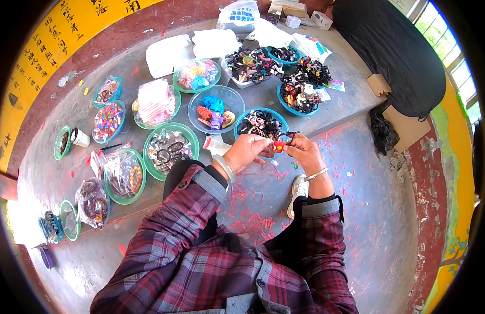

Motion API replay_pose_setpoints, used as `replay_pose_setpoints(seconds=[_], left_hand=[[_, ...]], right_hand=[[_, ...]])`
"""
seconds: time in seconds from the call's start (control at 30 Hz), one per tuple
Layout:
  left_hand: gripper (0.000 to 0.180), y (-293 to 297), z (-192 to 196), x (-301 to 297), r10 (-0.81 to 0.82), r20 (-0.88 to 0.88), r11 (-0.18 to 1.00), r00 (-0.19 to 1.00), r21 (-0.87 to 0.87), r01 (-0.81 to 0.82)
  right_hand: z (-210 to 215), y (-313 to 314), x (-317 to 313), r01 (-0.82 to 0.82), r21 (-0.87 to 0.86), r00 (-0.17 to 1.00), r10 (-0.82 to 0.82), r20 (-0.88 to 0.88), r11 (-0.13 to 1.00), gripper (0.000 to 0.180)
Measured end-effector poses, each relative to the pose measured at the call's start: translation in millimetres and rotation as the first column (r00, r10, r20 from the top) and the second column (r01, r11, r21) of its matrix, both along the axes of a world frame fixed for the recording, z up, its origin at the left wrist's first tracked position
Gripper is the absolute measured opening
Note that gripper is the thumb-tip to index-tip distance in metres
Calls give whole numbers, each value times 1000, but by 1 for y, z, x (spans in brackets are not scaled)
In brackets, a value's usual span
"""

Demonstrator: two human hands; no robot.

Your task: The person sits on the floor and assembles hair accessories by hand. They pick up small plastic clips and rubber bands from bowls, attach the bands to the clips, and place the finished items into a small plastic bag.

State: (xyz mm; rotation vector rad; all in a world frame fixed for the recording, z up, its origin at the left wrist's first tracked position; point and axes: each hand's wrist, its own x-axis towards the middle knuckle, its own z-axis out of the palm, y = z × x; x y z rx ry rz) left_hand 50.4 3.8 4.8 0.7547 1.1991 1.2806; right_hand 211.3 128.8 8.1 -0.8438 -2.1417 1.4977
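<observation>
Over concrete floor (pixel 315 209), small red-orange ornament (pixel 278 146)

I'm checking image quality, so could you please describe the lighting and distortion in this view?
Head view: even daylight; window at the upper right blown out; fisheye bends the concrete ledge edge, with a black vignette at the rim; both hands, left hand and right hand, stay reasonably sharp.

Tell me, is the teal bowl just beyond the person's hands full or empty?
Full. The teal bowl holds a heap of dark hair ties that covers its bottom, just past the left hand and right hand.
</observation>
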Motion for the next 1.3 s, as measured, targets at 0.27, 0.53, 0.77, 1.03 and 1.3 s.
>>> replay_pose_setpoints(seconds=[0.27, 0.53, 0.77, 1.03, 1.3], left_hand=[[31, 2, -16, 2, -20, -253, 990, 967, 130, 55], [30, 4, -23, 5, -20, -166, 989, 986, 142, 44], [30, 3, -26, 5, -19, -82, 994, 996, 103, 27], [37, 1, -11, 8, -73, 66, 995, 995, 79, 68], [37, 3, -11, 3, 19, 115, 998, 993, 63, -26]], right_hand=[[1, -2, 2, -108, 101, 993, 102, 66, 989, 12], [-5, -1, 0, -120, 119, 984, 102, 149, 986, 15], [-8, -5, -4, -131, 78, 990, 126, 65, 988, 14], [-17, -2, -5, -86, 171, 996, 79, 47, 982, 17], [3, -7, -8, 171, -364, 962, -236, -141, 915, 18]])
